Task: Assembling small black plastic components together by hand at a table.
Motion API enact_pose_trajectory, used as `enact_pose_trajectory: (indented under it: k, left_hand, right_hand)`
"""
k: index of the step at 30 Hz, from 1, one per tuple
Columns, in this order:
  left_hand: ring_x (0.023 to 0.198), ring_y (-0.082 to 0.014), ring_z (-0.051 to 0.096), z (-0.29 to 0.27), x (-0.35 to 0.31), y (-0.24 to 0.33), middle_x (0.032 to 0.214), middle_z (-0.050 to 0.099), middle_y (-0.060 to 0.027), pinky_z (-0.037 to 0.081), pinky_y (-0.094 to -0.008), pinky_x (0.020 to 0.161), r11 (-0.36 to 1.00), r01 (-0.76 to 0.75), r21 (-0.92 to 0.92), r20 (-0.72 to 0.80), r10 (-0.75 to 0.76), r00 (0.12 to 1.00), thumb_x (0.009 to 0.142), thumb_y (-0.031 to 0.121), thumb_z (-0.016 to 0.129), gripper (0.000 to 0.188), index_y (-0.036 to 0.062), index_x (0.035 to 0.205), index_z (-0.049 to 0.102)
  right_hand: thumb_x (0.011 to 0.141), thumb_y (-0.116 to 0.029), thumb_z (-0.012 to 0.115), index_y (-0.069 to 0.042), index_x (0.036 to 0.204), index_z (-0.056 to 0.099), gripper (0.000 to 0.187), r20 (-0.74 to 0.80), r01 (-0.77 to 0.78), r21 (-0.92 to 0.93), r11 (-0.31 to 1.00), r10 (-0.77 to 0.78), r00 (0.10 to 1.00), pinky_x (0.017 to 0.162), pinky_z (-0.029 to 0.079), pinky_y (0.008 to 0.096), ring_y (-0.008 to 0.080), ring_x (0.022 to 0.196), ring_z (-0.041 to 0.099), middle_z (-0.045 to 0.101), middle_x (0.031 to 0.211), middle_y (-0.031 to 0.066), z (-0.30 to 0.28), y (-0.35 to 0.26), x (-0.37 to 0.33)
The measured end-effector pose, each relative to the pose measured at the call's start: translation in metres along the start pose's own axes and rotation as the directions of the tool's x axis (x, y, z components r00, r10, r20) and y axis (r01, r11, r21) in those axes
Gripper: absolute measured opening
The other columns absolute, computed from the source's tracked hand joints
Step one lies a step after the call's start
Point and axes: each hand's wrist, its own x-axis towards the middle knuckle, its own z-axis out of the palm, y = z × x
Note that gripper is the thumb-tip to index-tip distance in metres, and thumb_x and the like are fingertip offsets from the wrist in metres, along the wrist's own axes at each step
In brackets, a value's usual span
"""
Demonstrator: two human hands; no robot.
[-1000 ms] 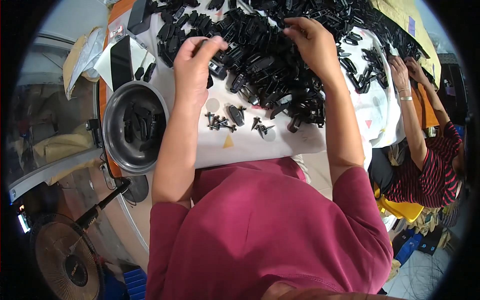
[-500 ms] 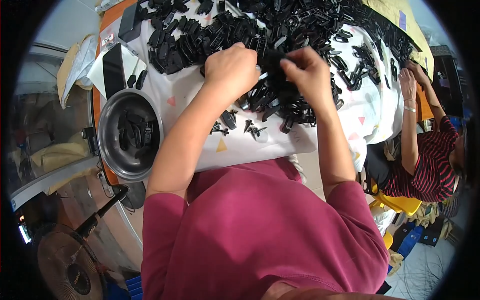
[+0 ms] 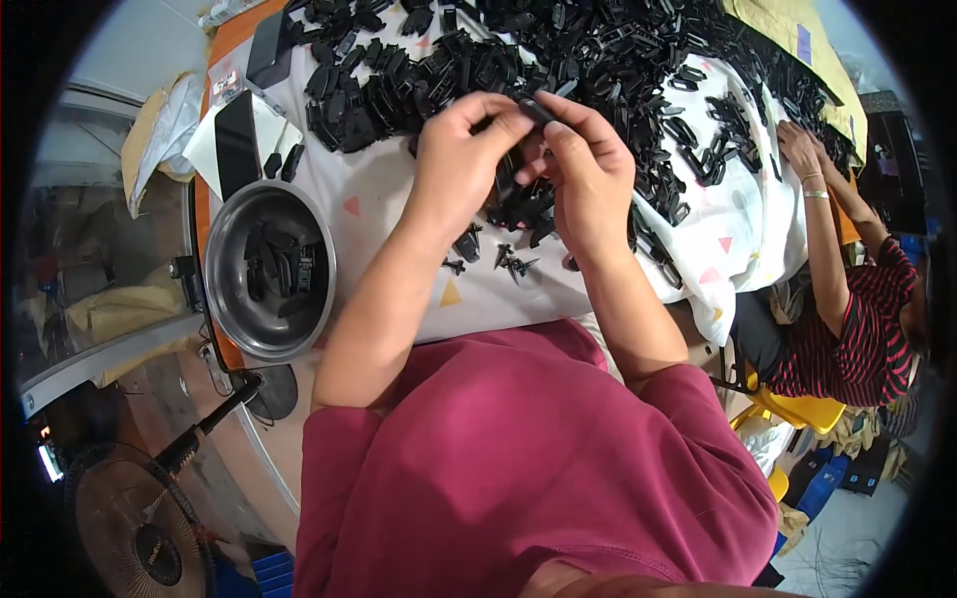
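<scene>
Between the fingertips of both hands is a small black plastic part (image 3: pixel 535 110), long and rounded. My left hand (image 3: pixel 464 145) pinches one end of it, and my right hand (image 3: pixel 590 164) grips it from the other side with bent fingers. Beyond the hands a large heap of similar black plastic parts (image 3: pixel 399 90) spreads over the table. More loose parts lie under and between my hands, partly hidden by them. A few small dark pointed pieces (image 3: pixel 514 262) rest on the cloth nearer to me.
A metal bowl (image 3: pixel 324 299) with several black parts stands at the left, beside a dark phone (image 3: pixel 236 148) on white paper. Patterned white cloth (image 3: pixel 384 239) covers the table. A co-worker in a striped shirt (image 3: pixel 842 339) handles parts at the right. A fan (image 3: pixel 140 528) stands at lower left.
My hands have come together, the right one moving left toward the left. The black part now shows between their fingertips. The co-worker's hands have shifted slightly up and left.
</scene>
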Motion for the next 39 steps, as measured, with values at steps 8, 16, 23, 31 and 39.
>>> enact_pose_trajectory:
  k: [8,16,23,31,39]
  left_hand:
    - [0.061,-0.0130,0.055,-0.030,0.004,0.016,0.082,0.058,-0.0059,0.045,-0.0222,0.055,0.858,0.357,-0.371,0.270,-0.268,0.925,0.082,0.013,0.056,0.032,-0.0024,0.110,0.051]
    - [0.060,-0.0134,0.058,-0.024,-0.007,0.011,0.076,0.060,-0.0054,0.048,-0.0249,0.056,0.925,0.373,-0.078,0.333,-0.328,0.884,0.074,0.006,0.064,0.013,0.0004,0.085,0.060]
    - [0.059,-0.0142,0.058,-0.018,-0.016,0.006,0.073,0.059,-0.0061,0.048,-0.0250,0.055,0.838,0.447,-0.313,0.342,-0.340,0.876,0.075,0.006,0.062,0.011,0.0005,0.084,0.057]
    - [0.072,-0.0155,0.058,-0.003,-0.023,-0.001,0.081,0.060,-0.0084,0.046,-0.0262,0.064,0.753,-0.346,0.560,-0.029,0.436,0.900,0.070,0.005,0.068,0.025,0.0017,0.093,0.058]
    - [0.065,-0.0112,0.057,-0.001,-0.042,0.009,0.088,0.059,-0.0075,0.046,-0.0226,0.061,0.958,-0.257,0.124,0.038,0.254,0.966,0.082,0.002,0.055,0.015,-0.0043,0.095,0.058]
  right_hand:
    - [0.080,-0.021,0.047,0.002,0.091,0.053,0.026,0.278,-0.303,0.327,0.895,0.215,0.936,0.042,0.041,0.0244,0.0174,0.052,0.049,0.053,0.071,0.0110,-0.023,-0.001,0.011]
    - [0.079,-0.019,0.049,-0.001,0.096,0.057,0.026,0.300,-0.320,0.568,0.758,0.171,0.939,0.043,0.040,0.0216,0.0156,0.065,0.048,0.051,0.078,0.0099,-0.026,0.007,0.016]
    - [0.086,-0.013,0.047,0.000,0.102,0.055,0.022,-0.115,0.060,0.047,0.997,-0.054,0.992,0.066,0.042,0.0218,0.0107,0.078,0.051,0.056,0.087,0.0056,-0.012,0.010,0.011]
    - [0.088,-0.010,0.049,0.001,0.103,0.055,0.020,-0.081,0.185,-0.232,0.955,-0.208,0.975,0.060,0.040,0.0157,0.0037,0.068,0.049,0.056,0.081,0.0012,0.003,0.009,0.008]
    - [0.087,-0.005,0.050,0.003,0.105,0.053,0.020,-0.023,0.333,-0.170,0.927,-0.342,0.939,0.058,0.043,0.0182,0.0072,0.066,0.053,0.058,0.079,0.0053,0.007,-0.010,-0.007]
